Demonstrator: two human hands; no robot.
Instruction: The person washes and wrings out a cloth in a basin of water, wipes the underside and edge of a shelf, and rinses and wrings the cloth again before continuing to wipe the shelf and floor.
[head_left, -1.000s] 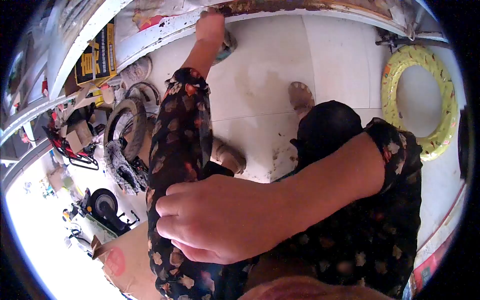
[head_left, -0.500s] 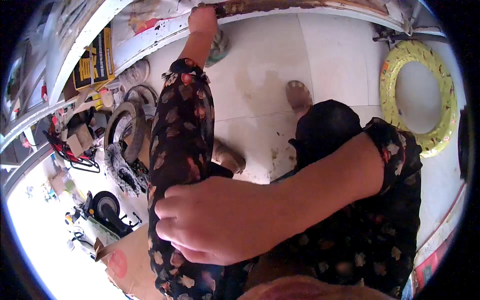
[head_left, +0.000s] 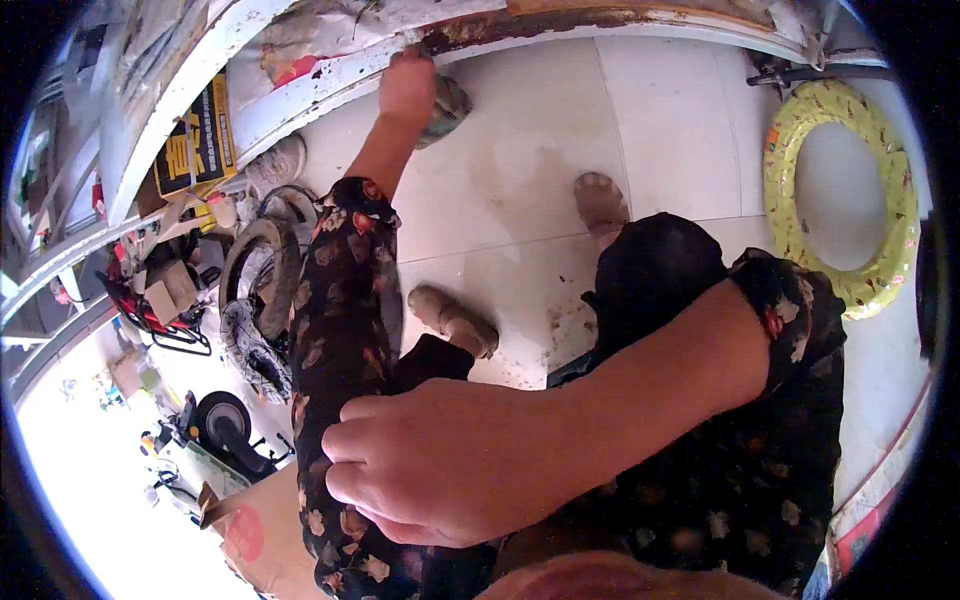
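Hands apart: left hand (head_left: 408,88) at the white ledge (head_left: 325,85), right hand (head_left: 430,460) curled against the left sleeve (head_left: 345,290); grips indiscernible. Brown patches (head_left: 480,29) suggest unfinished work.

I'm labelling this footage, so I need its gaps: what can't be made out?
In the head view:
Left hand: fingertips and anything held, hidden by the hand itself.
Right hand: palm, hidden by its own back.
Greenish item: identity, partly covered by left hand.
Cardboard box: right part, hidden by left sleeve.
Bright area: details, lost to glare.
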